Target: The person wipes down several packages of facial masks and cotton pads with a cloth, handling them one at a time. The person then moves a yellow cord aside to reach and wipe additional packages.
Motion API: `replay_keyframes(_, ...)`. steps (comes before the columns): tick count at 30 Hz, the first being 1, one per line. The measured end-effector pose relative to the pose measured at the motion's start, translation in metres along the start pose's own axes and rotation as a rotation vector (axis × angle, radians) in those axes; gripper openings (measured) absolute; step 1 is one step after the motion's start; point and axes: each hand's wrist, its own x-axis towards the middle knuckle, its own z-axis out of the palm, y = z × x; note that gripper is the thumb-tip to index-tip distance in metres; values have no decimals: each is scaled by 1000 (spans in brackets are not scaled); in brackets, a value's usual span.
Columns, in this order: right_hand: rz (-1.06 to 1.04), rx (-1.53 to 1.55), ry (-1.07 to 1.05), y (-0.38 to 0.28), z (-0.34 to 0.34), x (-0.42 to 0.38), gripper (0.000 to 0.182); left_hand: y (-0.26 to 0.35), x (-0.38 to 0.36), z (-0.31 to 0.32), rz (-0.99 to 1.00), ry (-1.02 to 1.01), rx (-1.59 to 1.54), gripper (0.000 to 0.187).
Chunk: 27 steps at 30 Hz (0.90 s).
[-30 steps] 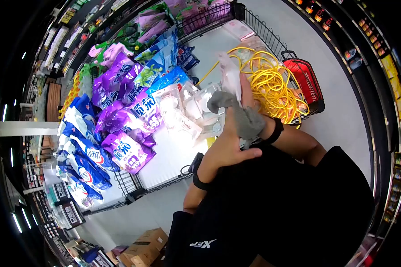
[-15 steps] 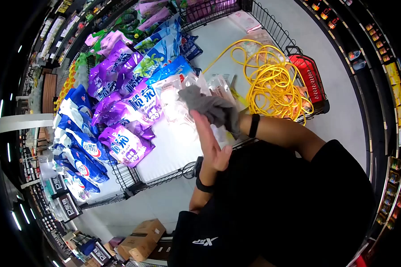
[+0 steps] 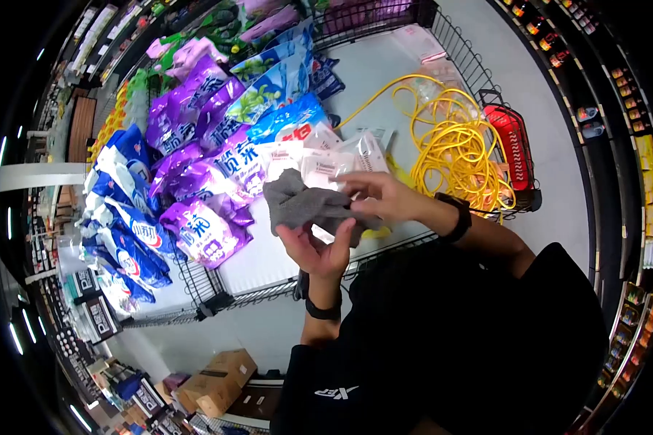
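A crumpled grey cloth (image 3: 297, 203) hangs between my two hands, above the white surface. My left hand (image 3: 319, 254) grips its lower edge from below, with the thumb and a finger showing and the other fingers hidden. My right hand (image 3: 381, 197) is bent over the right end of the cloth, with its fingertips on the fabric. Just beyond the cloth lie white packets (image 3: 323, 165) with small print. A purple bag (image 3: 207, 232) is to the left of my left hand.
A wire-railed display (image 3: 461, 54) bears purple bags, blue bags (image 3: 141, 232) and a tangled yellow cord (image 3: 453, 145). A red basket (image 3: 509, 141) stands at its right. Cardboard boxes (image 3: 221, 377) sit on the floor at lower left, and stocked shelves (image 3: 620, 109) line the right side.
The grey cloth was bunched around my right hand, with my left hand held flat beside it. Now it is spread between both hands, and my right fingers are uncovered. The view has shifted slightly.
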Motion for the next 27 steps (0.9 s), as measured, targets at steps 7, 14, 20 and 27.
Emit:
replay_keyframes(7, -108, -263, 384, -24, -27, -14, 24, -7, -4, 6, -430, 24, 146, 87)
replay_keyframes(14, -494, -813, 353, -58, 18, -36, 28, -7, -19, 27, -725, 143, -184, 65)
replay_keyframes(20, -368, -865, -303, -45, 59, -71, 31, -2, -25, 34, -662, 95, -309, 40)
replay_keyframes(27, -101, -317, 407, -21, 20, -61, 23, 33, 8, 31, -234, -386, -32, 52)
